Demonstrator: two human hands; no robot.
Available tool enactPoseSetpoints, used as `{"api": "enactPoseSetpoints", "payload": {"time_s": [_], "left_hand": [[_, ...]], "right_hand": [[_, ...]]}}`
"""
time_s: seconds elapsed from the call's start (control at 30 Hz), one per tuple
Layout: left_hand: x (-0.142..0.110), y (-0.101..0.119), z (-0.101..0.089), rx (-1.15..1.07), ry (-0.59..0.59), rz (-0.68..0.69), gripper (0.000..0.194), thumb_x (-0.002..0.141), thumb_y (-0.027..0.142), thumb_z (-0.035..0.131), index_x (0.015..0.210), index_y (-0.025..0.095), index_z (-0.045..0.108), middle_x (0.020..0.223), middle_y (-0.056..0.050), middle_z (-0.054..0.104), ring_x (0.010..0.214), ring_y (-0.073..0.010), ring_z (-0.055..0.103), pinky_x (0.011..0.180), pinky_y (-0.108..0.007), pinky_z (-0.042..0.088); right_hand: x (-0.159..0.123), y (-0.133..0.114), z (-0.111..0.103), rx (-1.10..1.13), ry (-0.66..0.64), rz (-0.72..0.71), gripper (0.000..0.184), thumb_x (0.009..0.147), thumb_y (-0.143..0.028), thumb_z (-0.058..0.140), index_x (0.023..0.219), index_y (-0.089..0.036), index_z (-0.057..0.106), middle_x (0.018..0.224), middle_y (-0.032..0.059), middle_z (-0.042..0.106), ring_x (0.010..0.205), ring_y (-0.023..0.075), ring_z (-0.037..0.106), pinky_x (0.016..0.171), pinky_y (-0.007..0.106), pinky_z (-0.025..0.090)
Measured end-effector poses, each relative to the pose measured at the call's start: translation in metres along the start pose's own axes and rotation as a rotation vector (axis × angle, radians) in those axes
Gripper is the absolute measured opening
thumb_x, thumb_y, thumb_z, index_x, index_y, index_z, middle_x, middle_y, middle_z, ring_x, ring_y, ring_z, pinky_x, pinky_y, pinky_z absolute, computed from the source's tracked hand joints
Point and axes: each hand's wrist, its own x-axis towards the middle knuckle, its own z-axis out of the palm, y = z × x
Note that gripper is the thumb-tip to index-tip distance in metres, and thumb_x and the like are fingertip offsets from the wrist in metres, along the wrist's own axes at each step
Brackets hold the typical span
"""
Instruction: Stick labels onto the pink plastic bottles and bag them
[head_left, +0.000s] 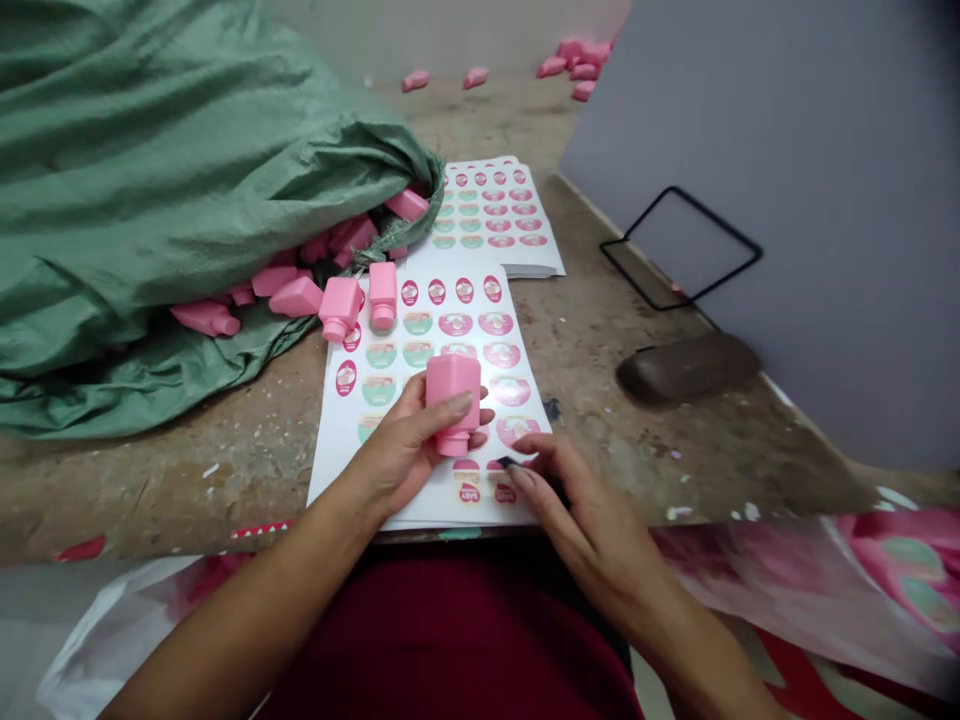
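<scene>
Left hand (pixel 401 450) closed around pink plastic bottle (pixel 453 392), cap down, right hand (pixel 585 510) narrow at label sheet (pixel 330 450), hold unclear, green woven sack (pixel 150 200) beyond

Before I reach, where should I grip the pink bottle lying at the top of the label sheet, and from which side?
Pinch the squarish body of the pink bottle from above, across its flat sides. Its narrow neck points toward you, so the body gives more to hold, and another pink bottle lies close on its right, crowding a side approach.
</scene>
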Motion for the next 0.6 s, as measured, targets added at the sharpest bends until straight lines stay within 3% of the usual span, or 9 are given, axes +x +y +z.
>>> {"api": "enactPoseSetpoints", "payload": {"time_s": [0.13, 0.27, 0.43, 0.6], "left_hand": [[0.006, -0.004, -0.004, -0.021, 0.018, 0.048, 0.037, 0.078, 0.021, 0.073, 0.111, 0.017, 0.058, 0.110, -0.011, 0.068, 0.101, -0.0238, 0.068, 0.092, -0.040, 0.052], [0.007, -0.003, -0.006, -0.073, -0.009, 0.050, 0.040, 0.079, 0.023, 0.069, 0.117, 0.017, 0.057, 0.115, -0.012, 0.069, 0.112, -0.0279, 0.065, 0.096, -0.044, 0.051], [0.008, -0.003, -0.007, -0.039, 0.002, 0.072, 0.035, 0.079, 0.024, 0.069, 0.112, 0.015, 0.062, 0.122, -0.014, 0.068, 0.112, -0.0282, 0.064, 0.086, -0.036, 0.052], [0.007, -0.006, -0.007, -0.034, 0.005, 0.099, 0.028, 0.080, 0.021, 0.069, 0.108, 0.016, 0.064, 0.111, -0.010, 0.070, 0.109, -0.0248, 0.065, 0.090, -0.035, 0.050]], "right_hand": [[0.002, -0.003, 0.007, -0.174, 0.002, -0.130, 0.019, 0.096, -0.032, 0.045, 0.088, -0.024, 0.060, 0.079, 0.0017, 0.072, 0.062, 0.0184, 0.061, 0.061, 0.030, 0.040], [0.007, -0.001, 0.011, -0.270, 0.069, -0.232, 0.014, 0.096, -0.025, 0.047, 0.087, -0.024, 0.058, 0.075, -0.0006, 0.072, 0.058, 0.0161, 0.058, 0.061, 0.031, 0.034], [0.010, -0.003, 0.013, -0.356, 0.091, -0.275, 0.015, 0.097, -0.023, 0.047, 0.085, -0.022, 0.057, 0.074, -0.0006, 0.072, 0.057, 0.0155, 0.059, 0.064, 0.032, 0.031], [0.011, -0.004, 0.014, -0.390, 0.072, -0.275, 0.017, 0.097, -0.023, 0.047, 0.083, -0.022, 0.057, 0.072, -0.0006, 0.072, 0.056, 0.0151, 0.058, 0.065, 0.032, 0.030]]}}
